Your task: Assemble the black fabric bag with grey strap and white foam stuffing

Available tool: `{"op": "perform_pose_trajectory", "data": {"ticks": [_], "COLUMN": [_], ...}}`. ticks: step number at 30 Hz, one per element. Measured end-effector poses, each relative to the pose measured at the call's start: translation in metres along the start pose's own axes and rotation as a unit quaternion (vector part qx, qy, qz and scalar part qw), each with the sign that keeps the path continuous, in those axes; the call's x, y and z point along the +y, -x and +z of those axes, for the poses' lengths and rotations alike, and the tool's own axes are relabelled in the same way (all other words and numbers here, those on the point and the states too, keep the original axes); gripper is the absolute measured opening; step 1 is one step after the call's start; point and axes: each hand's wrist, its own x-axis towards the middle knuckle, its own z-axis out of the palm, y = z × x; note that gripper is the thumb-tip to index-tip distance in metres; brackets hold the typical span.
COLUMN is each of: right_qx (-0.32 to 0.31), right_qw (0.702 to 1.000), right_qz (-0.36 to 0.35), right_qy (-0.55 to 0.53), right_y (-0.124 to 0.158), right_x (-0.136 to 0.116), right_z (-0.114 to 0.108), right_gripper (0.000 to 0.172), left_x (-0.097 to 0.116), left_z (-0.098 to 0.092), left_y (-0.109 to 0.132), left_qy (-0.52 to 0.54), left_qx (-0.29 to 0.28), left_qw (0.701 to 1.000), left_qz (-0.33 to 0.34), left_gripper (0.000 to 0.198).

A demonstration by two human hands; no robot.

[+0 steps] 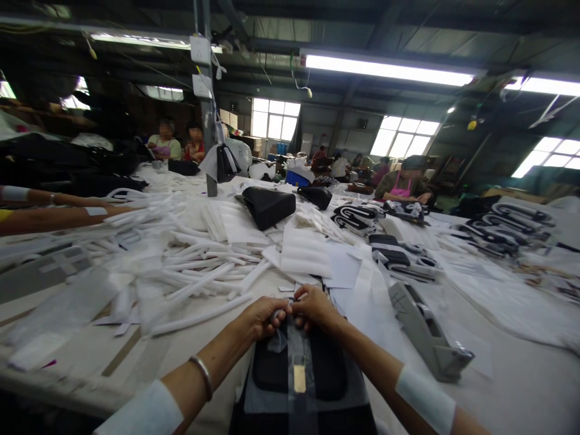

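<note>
A black bag (267,368) lies in front of me at the table's near edge. Down its middle runs a strip of clear plastic film (301,347), which passes over a gold-coloured metal piece (299,378). At the bag's far end, my left hand (267,317) is closed in a pinch on the film, with a crumpled bit of it hanging below the fingers. Close beside it, my right hand (315,308) pinches the film too, fingertips almost touching the left ones. What exactly lies between the fingertips is partly hidden.
A grey tape dispenser (428,332) stands to the right. White foam rods (203,260) are heaped at left, with white foam sheets (306,251) ahead. Another black bag (267,205) lies farther back. A co-worker's arms (67,211) reach in from the left; other people sit beyond.
</note>
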Motion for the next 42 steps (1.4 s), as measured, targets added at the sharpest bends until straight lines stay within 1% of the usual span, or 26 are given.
{"op": "perform_pose_trajectory", "data": {"ticks": [3, 6, 8, 10, 11, 12, 13, 14, 16, 18, 21, 25, 27, 29, 32, 39, 42], "right_qx": [0.075, 0.134, 0.164, 0.195, 0.209, 0.217, 0.215, 0.200, 0.150, 0.094, 0.019, -0.082, -0.116, -0.136, -0.146, -0.152, -0.142], "right_qw": [0.993, 0.975, 0.947, 0.904, 0.888, 0.884, 0.890, 0.903, 0.930, 0.945, 0.951, 0.957, 0.958, 0.959, 0.961, 0.963, 0.965], "right_qz": [-0.051, -0.106, -0.173, -0.241, -0.259, -0.263, -0.259, -0.252, -0.243, -0.251, -0.266, -0.252, -0.241, -0.233, -0.224, -0.221, -0.220], "right_qy": [0.070, 0.139, 0.217, 0.294, 0.316, 0.320, 0.308, 0.286, 0.232, 0.190, 0.158, 0.120, 0.106, 0.092, 0.071, 0.011, -0.010], "right_y": [0.007, 0.015, 0.017, 0.017, 0.016, 0.014, 0.012, 0.009, 0.003, -0.003, -0.012, -0.019, -0.022, -0.025, -0.027, -0.022, -0.020], "right_x": [0.000, 0.003, 0.007, 0.011, 0.013, 0.015, 0.016, 0.017, 0.018, 0.019, 0.017, 0.016, 0.016, 0.017, 0.020, 0.020, 0.016], "right_z": [0.004, 0.009, 0.013, 0.015, 0.016, 0.016, 0.015, 0.014, 0.010, 0.004, -0.008, -0.029, -0.037, -0.042, -0.042, -0.032, -0.033], "right_gripper": [0.022, 0.026, 0.032, 0.038, 0.040, 0.042, 0.043, 0.041, 0.035, 0.030, 0.034, 0.041, 0.046, 0.049, 0.051, 0.038, 0.033], "left_x": [0.002, 0.001, -0.001, -0.003, -0.004, -0.004, -0.004, -0.003, -0.002, 0.000, 0.001, -0.001, -0.003, -0.004, -0.004, -0.001, -0.003], "left_z": [0.002, 0.005, 0.008, 0.013, 0.015, 0.017, 0.019, 0.019, 0.019, 0.018, 0.015, 0.012, 0.011, 0.012, 0.013, 0.017, 0.015], "left_y": [0.005, 0.011, 0.015, 0.018, 0.020, 0.021, 0.022, 0.022, 0.023, 0.023, 0.024, 0.026, 0.028, 0.030, 0.032, 0.038, 0.035], "left_qy": [-0.020, -0.046, -0.070, -0.100, -0.115, -0.131, -0.146, -0.162, -0.193, -0.227, -0.278, -0.338, -0.365, -0.377, -0.373, -0.395, -0.382], "left_qx": [0.017, 0.029, 0.036, 0.042, 0.046, 0.049, 0.053, 0.056, 0.059, 0.061, 0.071, 0.099, 0.114, 0.119, 0.115, 0.126, 0.140], "left_qw": [1.000, 0.998, 0.996, 0.993, 0.991, 0.988, 0.986, 0.983, 0.977, 0.970, 0.954, 0.929, 0.913, 0.903, 0.903, 0.892, 0.898], "left_qz": [0.005, 0.017, 0.028, 0.043, 0.052, 0.059, 0.065, 0.069, 0.069, 0.068, 0.082, 0.118, 0.144, 0.166, 0.177, 0.178, 0.169], "left_gripper": [0.037, 0.044, 0.047, 0.047, 0.046, 0.044, 0.040, 0.035, 0.026, 0.020, 0.019, 0.015, 0.027, 0.037, 0.039, 0.035, 0.032]}}
